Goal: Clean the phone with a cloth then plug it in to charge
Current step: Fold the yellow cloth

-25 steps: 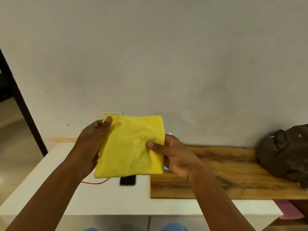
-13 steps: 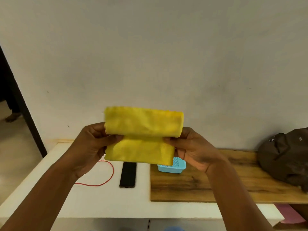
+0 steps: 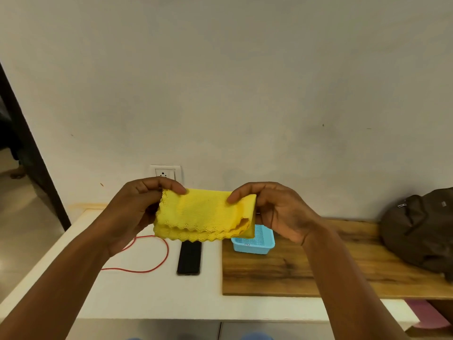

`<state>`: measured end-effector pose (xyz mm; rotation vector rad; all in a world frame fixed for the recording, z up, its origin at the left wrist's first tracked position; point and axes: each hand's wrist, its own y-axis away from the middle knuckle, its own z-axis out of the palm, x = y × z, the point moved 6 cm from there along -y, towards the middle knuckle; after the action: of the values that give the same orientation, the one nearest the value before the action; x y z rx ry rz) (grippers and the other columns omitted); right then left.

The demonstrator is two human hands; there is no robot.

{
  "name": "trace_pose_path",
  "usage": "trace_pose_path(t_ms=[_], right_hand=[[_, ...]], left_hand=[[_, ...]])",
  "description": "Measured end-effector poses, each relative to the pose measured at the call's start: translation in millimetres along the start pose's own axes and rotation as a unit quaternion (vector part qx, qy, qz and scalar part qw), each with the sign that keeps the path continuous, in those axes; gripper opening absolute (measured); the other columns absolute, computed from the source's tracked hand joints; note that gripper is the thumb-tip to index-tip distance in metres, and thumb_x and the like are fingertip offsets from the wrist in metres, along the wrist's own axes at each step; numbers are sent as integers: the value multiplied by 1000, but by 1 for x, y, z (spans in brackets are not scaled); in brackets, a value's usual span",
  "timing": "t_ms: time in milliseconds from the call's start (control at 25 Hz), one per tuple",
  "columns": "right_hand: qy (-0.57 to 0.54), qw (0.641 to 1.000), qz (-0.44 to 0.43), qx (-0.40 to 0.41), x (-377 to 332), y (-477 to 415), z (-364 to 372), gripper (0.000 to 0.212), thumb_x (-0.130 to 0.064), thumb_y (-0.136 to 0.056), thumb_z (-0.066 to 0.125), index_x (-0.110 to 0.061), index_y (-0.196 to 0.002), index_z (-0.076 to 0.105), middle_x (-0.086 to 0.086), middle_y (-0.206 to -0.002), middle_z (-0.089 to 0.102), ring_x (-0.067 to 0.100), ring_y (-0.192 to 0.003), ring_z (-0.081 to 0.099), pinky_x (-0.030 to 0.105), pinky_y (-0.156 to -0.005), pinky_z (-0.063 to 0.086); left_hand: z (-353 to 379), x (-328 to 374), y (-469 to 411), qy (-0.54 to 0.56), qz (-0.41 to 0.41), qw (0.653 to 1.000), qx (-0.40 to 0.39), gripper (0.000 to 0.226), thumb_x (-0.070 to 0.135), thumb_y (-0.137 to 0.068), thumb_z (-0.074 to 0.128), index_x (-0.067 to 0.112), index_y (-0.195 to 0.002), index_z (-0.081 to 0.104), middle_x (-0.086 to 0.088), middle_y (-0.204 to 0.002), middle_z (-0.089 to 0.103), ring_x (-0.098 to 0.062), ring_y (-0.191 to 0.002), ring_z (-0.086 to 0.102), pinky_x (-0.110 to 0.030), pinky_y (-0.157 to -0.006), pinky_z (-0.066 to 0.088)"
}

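A yellow cloth (image 3: pixel 203 214) with scalloped edges is folded into a narrow band and held in the air above the counter. My left hand (image 3: pixel 133 212) pinches its left end and my right hand (image 3: pixel 277 212) pinches its right end. Below the cloth a black phone (image 3: pixel 189 257) lies flat, screen up, on the white counter (image 3: pixel 152 295). A red charging cable (image 3: pixel 157 261) loops on the counter left of the phone. A white wall socket (image 3: pixel 166 172) sits on the wall just above my left hand.
A small blue mesh basket (image 3: pixel 257 244) stands on a wooden board (image 3: pixel 318 273) right of the phone. A dark brown bag (image 3: pixel 421 229) rests at the board's far right. A dark door frame (image 3: pixel 31 168) stands at the left. Something pink (image 3: pixel 424 312) lies below the counter's right end.
The cloth went from an open square to a narrow folded band held lower. The phone, cable, basket and socket came into sight.
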<state>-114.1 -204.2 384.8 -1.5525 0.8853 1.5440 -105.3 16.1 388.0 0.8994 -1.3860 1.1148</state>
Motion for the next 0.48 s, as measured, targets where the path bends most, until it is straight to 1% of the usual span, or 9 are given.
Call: trace_pose_path(t_ms=[40, 80, 120, 160, 200, 240, 280, 360, 480], right_hand=[[-19, 1000, 2, -1, 0, 1, -1, 43, -17, -81, 32, -8, -92, 72, 10, -109, 66, 32, -102, 59, 41, -84, 55], [-30, 1000, 7, -1, 0, 1, -2, 44, -25, -82, 33, -7, -93, 72, 11, -109, 65, 32, -102, 58, 42, -85, 53], [-17, 1000, 12, 5, 0, 2, -3, 44, -33, -87, 36, -8, -94, 71, 10, -109, 65, 31, -102, 58, 42, -86, 53], [23, 1000, 13, 12, 0, 2, -3, 39, -39, -90, 43, -12, -94, 71, 7, -109, 65, 29, -102, 59, 43, -87, 53], [81, 997, 5, 16, -1, 3, -3, 27, -37, -89, 54, -16, -94, 71, 3, -107, 64, 27, -101, 60, 42, -88, 53], [134, 991, -6, 11, -3, 3, -1, 13, -28, -87, 62, -21, -94, 71, 0, -105, 64, 25, -100, 61, 41, -88, 54], [171, 985, -14, 2, -5, 3, 0, 12, -19, -86, 65, -24, -95, 70, -2, -105, 64, 24, -100, 61, 38, -88, 54], [210, 977, -17, -33, -9, 6, 5, 28, -7, -86, 64, -30, -101, 69, -7, -114, 64, 20, -109, 60, 34, -91, 53], [268, 955, -3, -128, -12, 10, 20, 45, -1, -86, 62, -31, -120, 59, -7, -129, 57, 15, -121, 55, 28, -98, 51]], left_hand=[[1, 1, 0, 11, -7, 1000, -10, 49, -3, -89, 30, 13, -73, 74, -7, -87, 74, -25, -74, 67, -30, -58, 57], [1, 1, 0, 21, -10, 1000, -16, 49, 0, -88, 29, 12, -74, 74, -9, -89, 74, -24, -73, 68, -30, -57, 58], [3, 2, 0, 23, -10, 999, -22, 47, 5, -89, 30, 11, -75, 74, -9, -90, 73, -24, -72, 68, -29, -56, 58], [5, 4, 1, 9, -4, 1000, -22, 41, 10, -90, 36, 12, -77, 74, -9, -90, 73, -22, -72, 69, -28, -56, 58], [5, 6, 1, -22, 11, 1000, -12, 31, 14, -90, 46, 14, -79, 74, -7, -90, 74, -20, -74, 69, -27, -57, 57], [5, 7, 1, -58, 31, 998, 1, 16, 15, -84, 58, 16, -82, 73, -4, -91, 74, -17, -76, 70, -26, -60, 58], [5, 10, 2, -93, 46, 995, 8, 13, 12, -77, 66, 17, -86, 73, -1, -92, 74, -15, -80, 70, -25, -64, 58], [4, 12, 2, -124, 65, 990, 15, 34, 6, -67, 74, 20, -97, 70, 0, -95, 75, -16, -87, 71, -25, -68, 59], [2, 17, 4, -91, 63, 993, 37, 59, 15, -53, 78, 25, -109, 65, -8, -93, 75, -23, -82, 72, -28, -68, 60]])
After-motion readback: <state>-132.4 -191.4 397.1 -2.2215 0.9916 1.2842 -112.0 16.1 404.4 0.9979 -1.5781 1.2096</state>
